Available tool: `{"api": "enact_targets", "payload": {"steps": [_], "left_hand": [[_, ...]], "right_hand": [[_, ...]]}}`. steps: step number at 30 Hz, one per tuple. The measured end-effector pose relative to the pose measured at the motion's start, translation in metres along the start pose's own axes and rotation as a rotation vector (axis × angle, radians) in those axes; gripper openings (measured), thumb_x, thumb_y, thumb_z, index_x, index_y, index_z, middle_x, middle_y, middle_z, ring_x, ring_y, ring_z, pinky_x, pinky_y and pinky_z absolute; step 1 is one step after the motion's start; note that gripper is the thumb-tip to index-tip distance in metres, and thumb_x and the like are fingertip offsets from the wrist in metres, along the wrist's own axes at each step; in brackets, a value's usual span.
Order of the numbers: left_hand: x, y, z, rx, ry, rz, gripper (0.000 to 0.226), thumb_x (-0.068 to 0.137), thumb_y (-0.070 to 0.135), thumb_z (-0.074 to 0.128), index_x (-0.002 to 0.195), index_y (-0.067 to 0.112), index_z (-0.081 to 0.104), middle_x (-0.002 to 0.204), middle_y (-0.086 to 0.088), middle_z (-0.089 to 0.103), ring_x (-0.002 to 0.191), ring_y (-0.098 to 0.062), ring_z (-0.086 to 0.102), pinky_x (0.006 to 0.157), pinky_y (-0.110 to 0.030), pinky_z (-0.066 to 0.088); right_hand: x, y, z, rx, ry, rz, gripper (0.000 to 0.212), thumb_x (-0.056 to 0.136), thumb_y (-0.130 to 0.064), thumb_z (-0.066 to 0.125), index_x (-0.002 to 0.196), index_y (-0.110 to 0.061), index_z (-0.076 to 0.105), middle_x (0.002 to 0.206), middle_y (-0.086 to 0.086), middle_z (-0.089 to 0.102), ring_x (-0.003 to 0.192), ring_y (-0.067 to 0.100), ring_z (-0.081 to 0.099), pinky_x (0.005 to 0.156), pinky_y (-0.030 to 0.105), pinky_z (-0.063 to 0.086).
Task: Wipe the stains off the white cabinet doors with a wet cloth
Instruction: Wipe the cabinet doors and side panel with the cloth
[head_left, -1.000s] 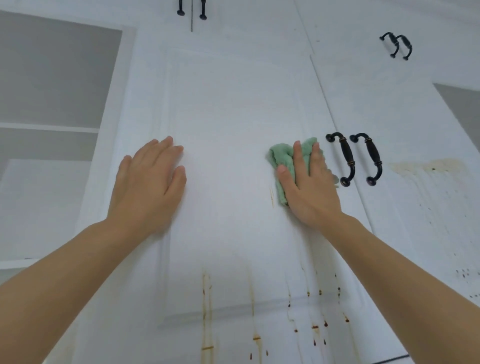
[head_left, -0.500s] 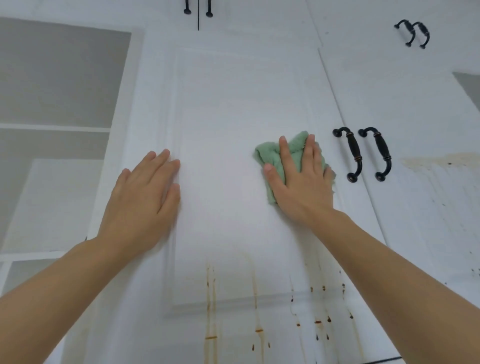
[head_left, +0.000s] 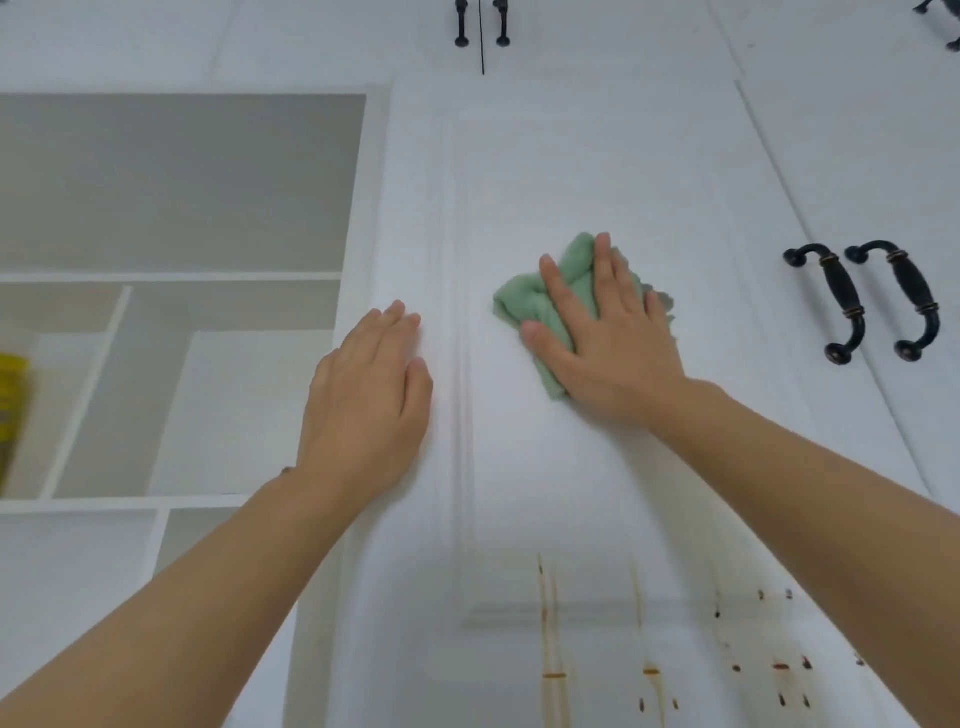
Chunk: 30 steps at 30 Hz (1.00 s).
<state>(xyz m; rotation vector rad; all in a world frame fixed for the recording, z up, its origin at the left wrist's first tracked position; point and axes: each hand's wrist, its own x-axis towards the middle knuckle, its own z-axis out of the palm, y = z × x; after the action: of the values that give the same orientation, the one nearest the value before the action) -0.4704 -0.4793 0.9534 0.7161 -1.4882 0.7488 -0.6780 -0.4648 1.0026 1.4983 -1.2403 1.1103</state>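
**Head view: cloth pressed to the white door**

Head camera looked down at a white cabinet door (head_left: 597, 156) with a raised frame around a recessed centre panel. My right hand (head_left: 608, 343) lay flat on a crumpled green cloth (head_left: 540, 296), fingers straight and a little spread, pressing it against the panel. My left hand (head_left: 369, 395) rested flat on the door's left frame, fingers straight and close together, holding nothing. Brown drip stains (head_left: 550, 649) ran down the lower part of the door, with darker specks (head_left: 779, 667) to their right. Two black handles (head_left: 862, 301) sat side by side where this door met the next one. Left of the door were open shelves (head_left: 171, 280) with grey backs and white dividers, and a blurred yellow object (head_left: 10, 395) at the edge. I could read no writing anywhere.
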Motion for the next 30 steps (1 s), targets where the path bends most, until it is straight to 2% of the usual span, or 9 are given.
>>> {"api": "enact_targets", "payload": {"steps": [3, 7, 9, 12, 14, 19, 23, 26, 30], "left_hand": [[0.001, -0.007, -0.004, -0.001, -0.057, 0.044, 0.065, 0.085, 0.037, 0.016, 0.145, 0.019, 0.031, 0.154, 0.006, 0.023, 0.142, -0.009, 0.015, 0.113, -0.029, 0.011], [0.001, -0.021, -0.007, -0.062, -0.112, 0.098, 0.063, 0.086, 0.039, 0.017, 0.146, 0.021, 0.030, 0.153, 0.009, 0.025, 0.141, -0.004, 0.016, 0.110, -0.020, 0.012], [0.000, -0.026, -0.009, -0.136, -0.099, 0.083, 0.062, 0.087, 0.040, 0.021, 0.145, 0.022, 0.031, 0.150, 0.009, 0.031, 0.137, -0.004, 0.025, 0.107, -0.018, 0.016], [-0.001, -0.027, -0.013, -0.226, -0.052, 0.040, 0.056, 0.087, 0.042, 0.025, 0.138, 0.021, 0.037, 0.132, 0.009, 0.048, 0.121, -0.010, 0.044, 0.094, -0.024, 0.032], [-0.003, -0.025, -0.013, -0.264, -0.015, 0.024, 0.052, 0.088, 0.041, 0.027, 0.133, 0.018, 0.040, 0.124, 0.010, 0.051, 0.113, -0.011, 0.049, 0.089, -0.027, 0.035], [-0.020, -0.013, -0.006, -0.285, 0.028, -0.004, 0.052, 0.091, 0.040, 0.027, 0.135, 0.017, 0.039, 0.131, 0.015, 0.043, 0.118, 0.000, 0.039, 0.097, -0.023, 0.030], [-0.030, 0.001, 0.001, -0.254, -0.027, 0.029, 0.054, 0.091, 0.042, 0.028, 0.139, 0.020, 0.038, 0.145, 0.009, 0.038, 0.132, -0.003, 0.032, 0.106, -0.022, 0.023], [-0.031, 0.018, 0.008, -0.200, -0.048, 0.078, 0.057, 0.091, 0.047, 0.024, 0.137, 0.018, 0.042, 0.147, 0.005, 0.036, 0.137, -0.010, 0.029, 0.112, -0.030, 0.022], [-0.032, 0.039, 0.020, -0.163, -0.076, 0.110, 0.062, 0.089, 0.050, 0.021, 0.136, 0.017, 0.045, 0.149, 0.002, 0.034, 0.140, -0.013, 0.026, 0.114, -0.045, 0.022]], "right_hand": [[0.031, -0.016, -0.001, -0.024, 0.008, 0.058, 0.064, 0.095, -0.061, 0.017, 0.149, -0.038, -0.009, 0.156, 0.008, -0.023, 0.145, 0.022, -0.017, 0.115, 0.048, -0.006], [0.048, -0.042, 0.004, -0.051, 0.025, 0.000, 0.064, 0.096, -0.059, 0.015, 0.150, -0.033, -0.009, 0.158, 0.006, -0.019, 0.145, 0.022, -0.016, 0.115, 0.049, -0.007], [0.043, -0.052, 0.008, -0.058, 0.024, -0.070, 0.064, 0.097, -0.058, 0.016, 0.150, -0.033, -0.007, 0.158, 0.006, -0.016, 0.145, 0.020, -0.015, 0.115, 0.049, -0.007], [0.016, -0.064, 0.015, -0.043, 0.041, -0.187, 0.063, 0.097, -0.056, 0.019, 0.151, -0.032, -0.004, 0.159, 0.004, -0.015, 0.145, 0.019, -0.014, 0.115, 0.047, -0.008], [-0.013, -0.072, 0.022, -0.045, 0.017, -0.240, 0.063, 0.098, -0.055, 0.019, 0.151, -0.030, -0.002, 0.159, 0.005, -0.015, 0.145, 0.019, -0.014, 0.115, 0.046, -0.009], [-0.092, -0.080, 0.046, -0.031, 0.050, -0.327, 0.066, 0.095, -0.054, 0.018, 0.151, -0.020, 0.017, 0.159, 0.013, 0.008, 0.146, 0.027, 0.006, 0.115, 0.053, 0.009], [-0.135, -0.071, 0.057, -0.012, 0.017, -0.439, 0.065, 0.093, -0.056, 0.026, 0.148, -0.022, 0.028, 0.158, 0.012, 0.015, 0.146, 0.025, 0.012, 0.114, 0.052, 0.011], [-0.144, -0.048, 0.053, -0.015, 0.008, -0.492, 0.066, 0.090, -0.060, 0.028, 0.147, -0.028, 0.030, 0.158, 0.008, 0.016, 0.146, 0.022, 0.012, 0.114, 0.050, 0.009], [-0.146, -0.005, 0.040, -0.061, -0.002, -0.473, 0.074, 0.086, -0.067, 0.029, 0.150, -0.030, 0.020, 0.159, 0.007, 0.011, 0.146, 0.022, 0.010, 0.113, 0.050, 0.009]]}}
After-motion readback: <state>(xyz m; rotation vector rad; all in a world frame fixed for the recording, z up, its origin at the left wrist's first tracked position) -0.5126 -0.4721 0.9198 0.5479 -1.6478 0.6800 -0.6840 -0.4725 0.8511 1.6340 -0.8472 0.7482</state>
